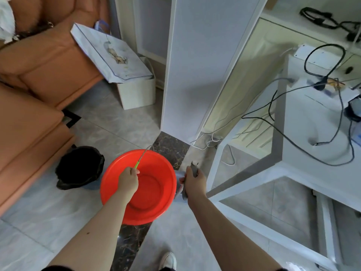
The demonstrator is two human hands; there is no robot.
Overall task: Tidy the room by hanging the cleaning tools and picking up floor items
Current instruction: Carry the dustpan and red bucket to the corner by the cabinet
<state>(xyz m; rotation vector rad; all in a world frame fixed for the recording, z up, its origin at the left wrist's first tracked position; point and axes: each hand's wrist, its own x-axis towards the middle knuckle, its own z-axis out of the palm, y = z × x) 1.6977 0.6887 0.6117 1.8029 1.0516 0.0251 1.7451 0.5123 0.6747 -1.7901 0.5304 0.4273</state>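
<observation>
I am standing over the red basin (152, 192) on the floor, both hands full. My left hand (128, 181) is curling tight round a green-handled wire tool (143, 155), held above the basin; my right hand (193, 179) is gripping a grey tool (194, 168), just beside its rim. I judge I am gathering tools; next they need a hook, none in view.

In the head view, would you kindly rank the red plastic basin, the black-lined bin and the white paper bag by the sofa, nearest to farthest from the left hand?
1. Red plastic basin: directly beneath the left hand.
2. Black-lined bin: on the floor to its left.
3. White paper bag: far ahead, leaning against the orange sofa.
</observation>
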